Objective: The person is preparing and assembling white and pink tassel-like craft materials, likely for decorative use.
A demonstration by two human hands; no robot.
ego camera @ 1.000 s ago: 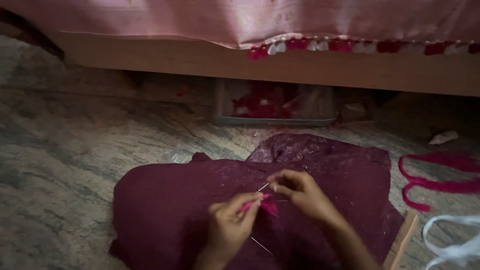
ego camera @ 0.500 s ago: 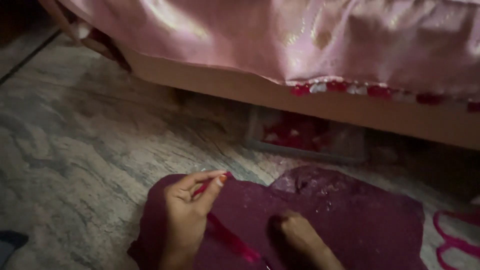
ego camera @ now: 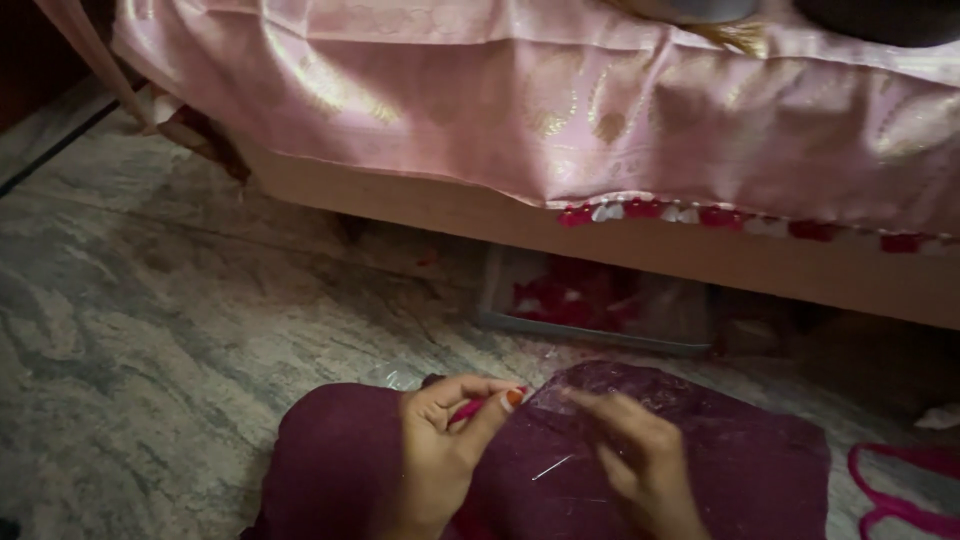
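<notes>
Much of this is hard for me to read. My wrists run off the bottom edge, and the dark maroon cloth (ego camera: 740, 470) spread over my lap and the floor is cut off there too. My right hand (ego camera: 640, 460) is blurred; its fingers are loosely spread and curled above the cloth, and I cannot tell whether they grip anything. A thin pale sliver, perhaps a needle (ego camera: 552, 467), lies on the cloth just beside that hand, too small to be sure of.

My left hand (ego camera: 440, 450) is clearer: thumb and forefinger are pressed together, pinching a narrow bright pink strip of fabric (ego camera: 466, 409) that pokes out between them, just above the near edge of the cloth. Only a short length shows; the rest is hidden behind my fingers.

The maroon cloth looks soft and matte, with a faint sparkle on its upper fold. A glossy pink satin bedcover with gold woven motifs (ego camera: 560, 110) hangs over a plain wooden bed frame (ego camera: 700, 255), its hem trimmed with red and white tufts. Under the bed sits a shallow grey tray (ego camera: 590, 325) holding red scraps, dim in shadow. The floor is streaked grey marble (ego camera: 150, 300). A loop of pink cord (ego camera: 900, 490) lies at the far right, cut by the frame edge.
</notes>
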